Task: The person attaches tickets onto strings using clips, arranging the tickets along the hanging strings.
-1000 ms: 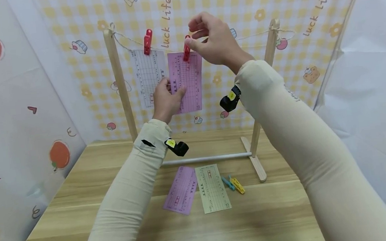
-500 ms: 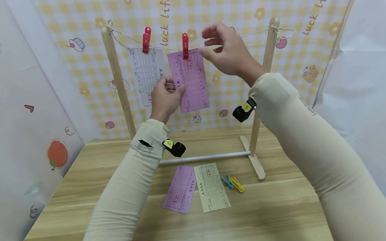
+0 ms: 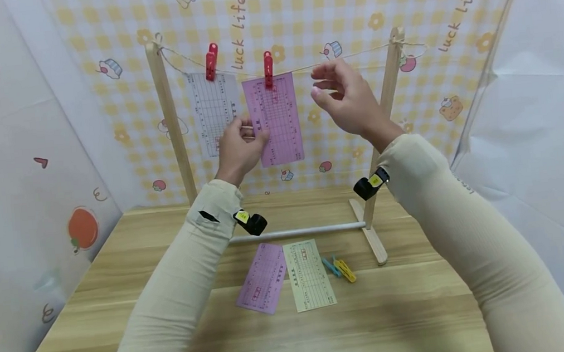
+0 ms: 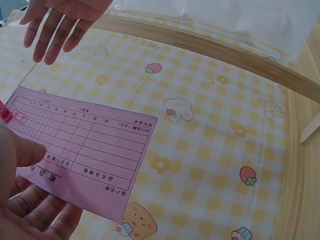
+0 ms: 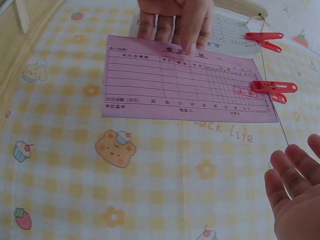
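In the upper middle of the head view, a rectangular pink paper slip printed with a ruled form (image 3: 279, 123) hangs, slightly tilted, under a red plastic clothespin (image 3: 269, 69) that appears to bite its top edge on a thin beige twine line (image 3: 362, 52). The left hand (image 3: 240, 149) pinches the slip's left edge, thumb on the front and fingers behind. The right hand (image 3: 347, 95), just right of the slip, touches nothing; its fingers are lightly bent, with the thumb held apart from them.

To do this step well, I judge, the left thumb and fingers should bear only lightly on the edge, since a downward tug could slide the thin paper out of the clothespin. Checking that the pin catches both paper and twine before letting go seems wise, as does keeping the right hand off the line, which would likely sway.

Left of it hangs a white ruled paper slip (image 3: 211, 101) under a second red clothespin (image 3: 211, 62). The light wood-grain tabletop (image 3: 135, 278) fills the lower frame, bearing, near its middle, another pink slip (image 3: 262, 278), a pale green slip (image 3: 311, 277), a blue clip (image 3: 331, 267) and a yellow clip (image 3: 344, 270). A yellow-and-white checked backdrop (image 3: 338, 126) covers the rear, with white sheeting (image 3: 523, 110) at right.
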Available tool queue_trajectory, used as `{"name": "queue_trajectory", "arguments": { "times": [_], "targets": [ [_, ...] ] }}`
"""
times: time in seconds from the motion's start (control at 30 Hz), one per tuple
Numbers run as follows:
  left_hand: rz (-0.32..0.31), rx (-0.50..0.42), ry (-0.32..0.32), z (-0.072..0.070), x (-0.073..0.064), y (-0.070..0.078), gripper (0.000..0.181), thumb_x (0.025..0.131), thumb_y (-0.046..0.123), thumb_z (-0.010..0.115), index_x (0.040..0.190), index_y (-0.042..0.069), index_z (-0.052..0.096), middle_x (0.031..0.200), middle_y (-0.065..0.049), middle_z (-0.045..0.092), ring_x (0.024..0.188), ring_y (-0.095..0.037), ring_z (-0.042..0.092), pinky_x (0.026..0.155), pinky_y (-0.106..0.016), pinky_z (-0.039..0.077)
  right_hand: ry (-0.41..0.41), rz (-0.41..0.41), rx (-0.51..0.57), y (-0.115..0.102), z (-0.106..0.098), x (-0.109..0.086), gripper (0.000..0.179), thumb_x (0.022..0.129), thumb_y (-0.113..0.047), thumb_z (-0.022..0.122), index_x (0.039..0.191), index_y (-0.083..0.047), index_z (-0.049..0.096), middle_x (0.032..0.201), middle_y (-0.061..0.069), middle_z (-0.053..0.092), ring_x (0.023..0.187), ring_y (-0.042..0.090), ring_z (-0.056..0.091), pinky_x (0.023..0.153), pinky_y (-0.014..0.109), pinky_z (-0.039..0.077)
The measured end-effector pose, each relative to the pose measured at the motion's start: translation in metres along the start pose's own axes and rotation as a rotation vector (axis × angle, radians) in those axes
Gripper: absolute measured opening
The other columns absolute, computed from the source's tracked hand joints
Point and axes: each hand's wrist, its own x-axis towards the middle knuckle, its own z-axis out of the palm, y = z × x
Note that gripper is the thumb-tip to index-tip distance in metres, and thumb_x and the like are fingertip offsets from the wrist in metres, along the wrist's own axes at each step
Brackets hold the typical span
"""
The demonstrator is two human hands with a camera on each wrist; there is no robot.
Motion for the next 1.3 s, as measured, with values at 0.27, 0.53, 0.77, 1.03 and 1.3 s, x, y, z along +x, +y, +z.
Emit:
{"name": "queue_trajectory", "arguments": {
  "times": [0.27,0.53,0.77,1.03,1.3],
  "targets": [
    [0.034,0.031,-0.046,-0.007,-0.007,-0.007,0.034,0.094,0.023,0.064,0.121,0.004,0.056,0.113,-0.01,0.062,0.099,-0.023,0.061,0.086,-0.035,0.051,0.017,0.007,0.074,0.023,0.001,-0.018,0.036,0.099,-0.014,0.051,0.13,0.004,0.047,0.134,0.017,0.051,0.123,0.027,0.05,0.105,0.034,0.039],
    [-0.018,-0.033,-0.13,-0.015,-0.014,-0.018,0.035,0.101,0.03,0.051,0.129,0.008,0.053,0.117,-0.008,0.063,0.102,-0.022,0.062,0.086,-0.035,0.052,-0.014,0.013,0.112,0.041,0.0,-0.037,0.04,0.102,-0.015,0.046,0.135,0.007,0.043,0.136,0.02,0.049,0.127,0.032,0.048,0.107,0.036,0.038],
    [-0.053,-0.042,-0.165,-0.022,-0.022,-0.029,0.041,0.104,0.035,0.041,0.131,0.005,0.05,0.118,-0.012,0.061,0.105,-0.024,0.061,0.088,-0.038,0.051,-0.027,0.051,0.168,0.062,0.003,-0.054,0.041,0.104,-0.017,0.042,0.136,0.008,0.041,0.137,0.022,0.048,0.126,0.037,0.047,0.107,0.044,0.038],
    [-0.104,0.01,-0.216,-0.025,-0.035,-0.046,0.047,0.104,0.04,0.04,0.134,0.006,0.049,0.121,-0.011,0.06,0.109,-0.026,0.06,0.09,-0.038,0.051,-0.038,0.118,0.21,0.078,0.007,-0.073,0.044,0.106,-0.02,0.036,0.137,0.01,0.039,0.138,0.025,0.046,0.125,0.039,0.047,0.106,0.052,0.036],
    [-0.123,0.066,-0.25,-0.023,-0.047,-0.068,0.045,0.104,0.039,0.04,0.132,0.006,0.05,0.121,-0.013,0.061,0.106,-0.027,0.061,0.089,-0.043,0.052,-0.06,0.135,0.216,0.09,0.012,-0.093,0.043,0.106,-0.02,0.038,0.137,0.009,0.04,0.136,0.024,0.047,0.123,0.04,0.048,0.103,0.053,0.038]
  ]
}}
